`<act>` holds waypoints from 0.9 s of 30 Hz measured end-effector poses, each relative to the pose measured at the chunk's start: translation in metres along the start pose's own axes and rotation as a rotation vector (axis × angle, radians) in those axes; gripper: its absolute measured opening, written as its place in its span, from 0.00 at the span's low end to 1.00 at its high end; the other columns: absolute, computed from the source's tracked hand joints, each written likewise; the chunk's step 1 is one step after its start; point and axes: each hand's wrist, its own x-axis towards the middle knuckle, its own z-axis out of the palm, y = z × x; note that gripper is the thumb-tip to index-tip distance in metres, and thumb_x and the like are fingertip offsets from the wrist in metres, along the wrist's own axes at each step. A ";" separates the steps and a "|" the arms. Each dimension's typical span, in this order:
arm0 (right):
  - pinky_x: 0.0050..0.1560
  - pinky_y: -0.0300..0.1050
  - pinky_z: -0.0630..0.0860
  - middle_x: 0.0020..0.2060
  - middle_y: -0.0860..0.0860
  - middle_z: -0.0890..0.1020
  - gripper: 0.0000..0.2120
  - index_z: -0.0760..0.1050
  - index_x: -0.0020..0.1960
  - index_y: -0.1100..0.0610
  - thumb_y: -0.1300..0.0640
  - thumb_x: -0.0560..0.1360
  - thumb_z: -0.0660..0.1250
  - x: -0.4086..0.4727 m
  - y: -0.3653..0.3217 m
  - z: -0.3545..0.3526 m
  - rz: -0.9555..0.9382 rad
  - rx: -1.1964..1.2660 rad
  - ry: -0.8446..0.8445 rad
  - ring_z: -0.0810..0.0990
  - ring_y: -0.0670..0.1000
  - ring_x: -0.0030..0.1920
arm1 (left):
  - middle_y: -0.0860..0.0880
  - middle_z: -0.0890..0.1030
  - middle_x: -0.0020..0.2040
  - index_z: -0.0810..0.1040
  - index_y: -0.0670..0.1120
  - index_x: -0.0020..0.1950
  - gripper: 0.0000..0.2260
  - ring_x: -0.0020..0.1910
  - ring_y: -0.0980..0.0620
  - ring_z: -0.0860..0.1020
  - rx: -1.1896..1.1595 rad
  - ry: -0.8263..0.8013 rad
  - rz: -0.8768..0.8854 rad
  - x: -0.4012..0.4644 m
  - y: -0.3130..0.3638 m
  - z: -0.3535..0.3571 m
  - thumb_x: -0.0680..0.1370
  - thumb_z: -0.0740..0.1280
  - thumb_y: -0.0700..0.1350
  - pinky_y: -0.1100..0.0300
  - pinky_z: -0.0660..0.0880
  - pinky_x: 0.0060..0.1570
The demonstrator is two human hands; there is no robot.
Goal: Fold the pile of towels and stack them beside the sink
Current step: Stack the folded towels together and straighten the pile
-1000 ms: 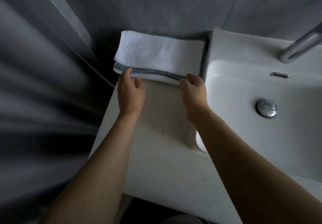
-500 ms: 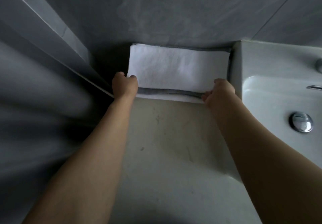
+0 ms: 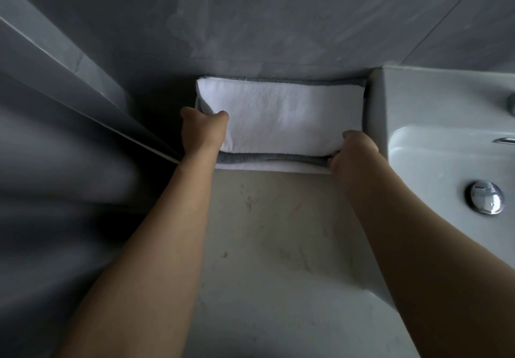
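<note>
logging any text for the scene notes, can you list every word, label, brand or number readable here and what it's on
None: no readable text shows anywhere.
The white towel, the grey towel under it, the sink, the drain plug, the counter and the wall tiles all show no tag, logo or print.

Both bare forearms reach away from the body toward the far wall, roughly parallel and well apart. The left hand is curled, knuckles up, fingers tucked under out of sight. The right hand is curled likewise, thumb on top, fingertips hidden.
</note>
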 end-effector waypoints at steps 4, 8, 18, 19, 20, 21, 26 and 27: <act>0.48 0.45 0.71 0.36 0.48 0.70 0.20 0.69 0.69 0.62 0.58 0.78 0.60 0.008 -0.008 0.000 -0.022 -0.061 0.019 0.72 0.49 0.36 | 0.47 0.80 0.49 0.77 0.41 0.57 0.13 0.49 0.46 0.79 0.038 -0.119 -0.036 0.012 0.009 -0.002 0.74 0.68 0.44 0.53 0.78 0.51; 0.38 0.42 0.71 0.34 0.50 0.75 0.13 0.77 0.52 0.61 0.55 0.71 0.65 0.015 -0.013 0.007 -0.182 -0.269 0.175 0.73 0.50 0.33 | 0.51 0.80 0.47 0.77 0.45 0.58 0.14 0.45 0.51 0.79 0.062 -0.164 0.047 0.012 0.019 0.005 0.72 0.66 0.41 0.60 0.75 0.40; 0.38 0.45 0.59 0.38 0.56 0.77 0.06 0.69 0.40 0.58 0.61 0.76 0.59 -0.021 -0.002 -0.005 -0.901 -0.767 0.127 0.72 0.59 0.40 | 0.39 0.80 0.57 0.72 0.41 0.62 0.10 0.57 0.37 0.77 0.420 0.192 0.519 -0.048 0.021 0.017 0.82 0.60 0.44 0.58 0.62 0.42; 0.38 0.45 0.58 0.39 0.56 0.78 0.05 0.71 0.42 0.58 0.61 0.77 0.59 -0.030 0.001 -0.009 -0.944 -0.758 0.123 0.72 0.59 0.41 | 0.39 0.81 0.54 0.73 0.42 0.58 0.08 0.54 0.37 0.77 0.403 0.210 0.553 -0.060 0.022 0.016 0.82 0.60 0.44 0.58 0.60 0.40; 0.38 0.45 0.59 0.41 0.56 0.79 0.05 0.74 0.46 0.58 0.61 0.77 0.59 -0.038 0.003 -0.015 -0.992 -0.744 0.119 0.74 0.59 0.42 | 0.39 0.81 0.51 0.73 0.41 0.56 0.07 0.52 0.37 0.77 0.375 0.224 0.580 -0.072 0.023 0.014 0.82 0.61 0.44 0.58 0.59 0.40; 0.39 0.44 0.60 0.43 0.56 0.81 0.07 0.75 0.51 0.59 0.60 0.77 0.59 -0.047 0.006 -0.021 -1.042 -0.727 0.115 0.75 0.59 0.44 | 0.40 0.81 0.50 0.73 0.41 0.55 0.06 0.51 0.37 0.77 0.334 0.234 0.599 -0.085 0.025 0.012 0.81 0.61 0.43 0.59 0.60 0.40; 0.37 0.39 0.62 0.37 0.46 0.76 0.08 0.77 0.51 0.59 0.60 0.73 0.62 -0.080 0.016 -0.073 -1.223 -0.556 0.039 0.71 0.49 0.36 | 0.50 0.80 0.47 0.76 0.41 0.56 0.07 0.46 0.52 0.75 0.074 0.201 0.597 -0.153 0.025 0.001 0.79 0.63 0.41 0.62 0.67 0.43; 0.36 0.37 0.62 0.36 0.45 0.75 0.08 0.77 0.49 0.59 0.60 0.73 0.63 -0.083 0.017 -0.087 -1.238 -0.520 0.043 0.70 0.47 0.35 | 0.53 0.80 0.45 0.76 0.42 0.55 0.07 0.44 0.54 0.76 0.014 0.173 0.579 -0.169 0.025 0.001 0.79 0.63 0.41 0.62 0.69 0.43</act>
